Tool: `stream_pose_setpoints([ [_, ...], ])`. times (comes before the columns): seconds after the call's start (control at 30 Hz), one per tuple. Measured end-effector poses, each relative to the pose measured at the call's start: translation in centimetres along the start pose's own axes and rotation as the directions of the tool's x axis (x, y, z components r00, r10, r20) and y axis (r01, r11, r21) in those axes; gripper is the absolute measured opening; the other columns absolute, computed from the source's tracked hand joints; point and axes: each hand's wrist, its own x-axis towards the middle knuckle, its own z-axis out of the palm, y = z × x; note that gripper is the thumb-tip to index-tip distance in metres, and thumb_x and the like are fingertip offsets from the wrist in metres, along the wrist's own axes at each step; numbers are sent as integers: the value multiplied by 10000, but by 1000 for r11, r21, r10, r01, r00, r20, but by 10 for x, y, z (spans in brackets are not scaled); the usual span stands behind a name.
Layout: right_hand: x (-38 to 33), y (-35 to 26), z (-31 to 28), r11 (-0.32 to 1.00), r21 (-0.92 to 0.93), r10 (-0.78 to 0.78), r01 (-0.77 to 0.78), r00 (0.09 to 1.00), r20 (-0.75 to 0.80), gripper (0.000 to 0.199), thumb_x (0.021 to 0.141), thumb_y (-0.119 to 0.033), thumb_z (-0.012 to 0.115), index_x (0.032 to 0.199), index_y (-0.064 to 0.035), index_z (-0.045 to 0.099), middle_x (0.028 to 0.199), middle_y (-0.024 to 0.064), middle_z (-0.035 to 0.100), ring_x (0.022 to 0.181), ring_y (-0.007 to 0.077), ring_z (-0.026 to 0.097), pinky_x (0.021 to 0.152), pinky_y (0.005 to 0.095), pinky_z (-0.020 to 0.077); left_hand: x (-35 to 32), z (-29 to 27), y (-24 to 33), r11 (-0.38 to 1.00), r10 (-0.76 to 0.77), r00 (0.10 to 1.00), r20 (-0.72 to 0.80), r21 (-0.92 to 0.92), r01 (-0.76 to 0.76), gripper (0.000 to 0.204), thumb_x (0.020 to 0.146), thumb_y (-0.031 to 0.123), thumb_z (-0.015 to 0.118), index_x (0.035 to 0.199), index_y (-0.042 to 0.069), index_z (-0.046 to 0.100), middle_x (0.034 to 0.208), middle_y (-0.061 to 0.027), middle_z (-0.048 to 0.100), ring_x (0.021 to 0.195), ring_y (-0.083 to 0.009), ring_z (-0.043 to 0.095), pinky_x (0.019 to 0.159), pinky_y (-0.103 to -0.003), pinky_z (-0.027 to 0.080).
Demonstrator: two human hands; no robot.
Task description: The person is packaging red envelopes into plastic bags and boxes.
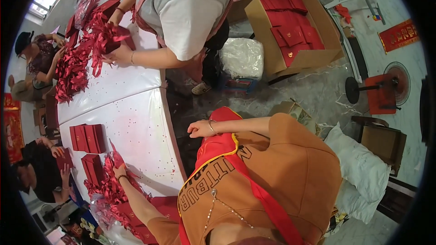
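Note:
My left hand (120, 171) reaches over the white table (145, 122) at the lower left. Its fingers are closed on a red ribbon (116, 154) that rises from a heap of red ribbons (119, 184). Beside this heap stand a stack of red boxes or folders (92, 170) and, a little farther off, another red stack (87, 138). My right hand (201, 129) hangs in front of my red apron (213, 149), off the table's edge. Its fingers are loosely bent and apart, with nothing visible in them.
A co-worker in a grey top (195, 9) handles red ribbons at the table's far part. Other people (41, 168) work along the opposite side. Behind stand a large carton (331, 56) of red packets, a plastic-wrapped stool (242, 59), a fan (396, 83) and white sacks (359, 168).

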Motion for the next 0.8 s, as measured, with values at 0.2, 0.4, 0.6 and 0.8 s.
stream_pose_setpoints([
  [0.2,-12,10,28,999,1,34,-34,996,-88,379,736,-284,612,1024,-42,559,920,85,621,837,184,591,739,288,463,-136,-86,108,935,227,972,60,267,-234,670,721,331,610,1252,24,341,1161,-216,490,1084,-349,464,896,-387,378],
  [0.4,-5,12,73,999,36,19,-17,997,-72,375,730,-297,611,1014,-55,570,942,80,617,850,189,590,720,289,461,-181,-8,106,307,951,282,-129,275,-911,444,785,208,574,1191,78,450,1205,-195,435,1052,-358,442,880,-416,373],
  [0.6,-27,13,93,997,76,46,-32,981,-187,395,762,-318,587,1052,-52,549,946,85,617,887,200,582,766,296,445,-127,18,97,195,975,161,-153,243,-950,428,825,280,533,1199,91,449,1232,-190,419,1107,-349,408,905,-408,357],
  [0.8,-34,22,106,987,159,59,-25,975,-215,375,753,-315,605,1030,-66,570,919,62,618,857,166,579,752,284,444,1,2,49,690,698,715,-40,-229,-686,426,852,297,489,1174,18,470,1163,-191,493,1057,-301,471,884,-351,372],
])
